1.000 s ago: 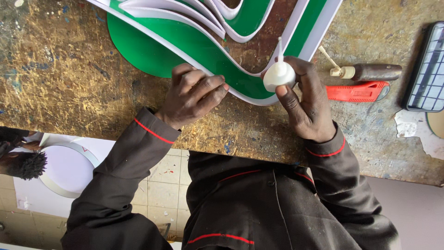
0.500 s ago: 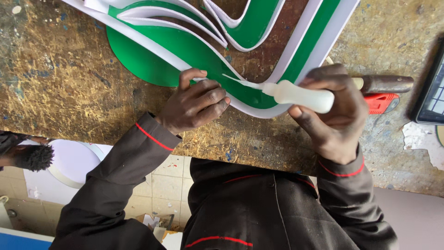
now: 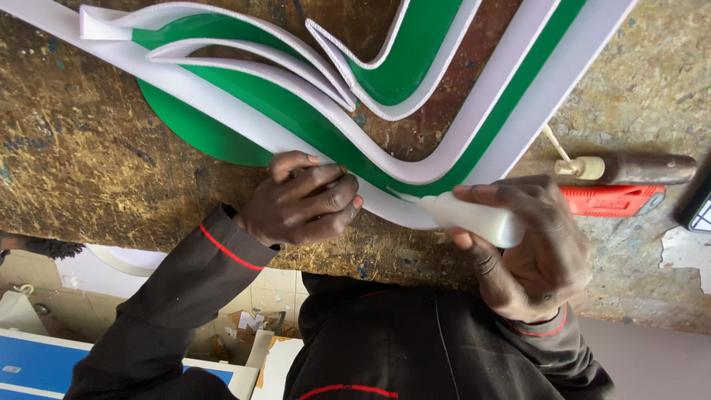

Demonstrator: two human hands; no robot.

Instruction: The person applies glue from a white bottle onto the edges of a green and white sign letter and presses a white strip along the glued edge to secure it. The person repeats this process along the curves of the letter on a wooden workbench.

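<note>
Scarred, paint-flecked workbench point(image 3: 89, 155) fills the head view, with a green sign point(image 3: 415, 44) edged in white strips lying across it. Left hand point(image 3: 300, 200) presses flat, fingers together, on the white rim point(image 3: 385, 204). Right hand point(image 3: 529, 248), clamped around a white glue bottle point(image 3: 474, 217), has now tipped it sideways from upright, nozzle at the rim's seam, so gluing looks underway. A red cutter point(image 3: 618, 198) lies just beyond.

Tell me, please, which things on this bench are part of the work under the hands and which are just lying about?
In use:
- green and white curved sign piece, pressed by the left hand
- white squeeze bottle, held in the right hand, tip at the white edging

Lying about:
- red utility knife
- brown-handled tool
- dark device at the right edge
</note>
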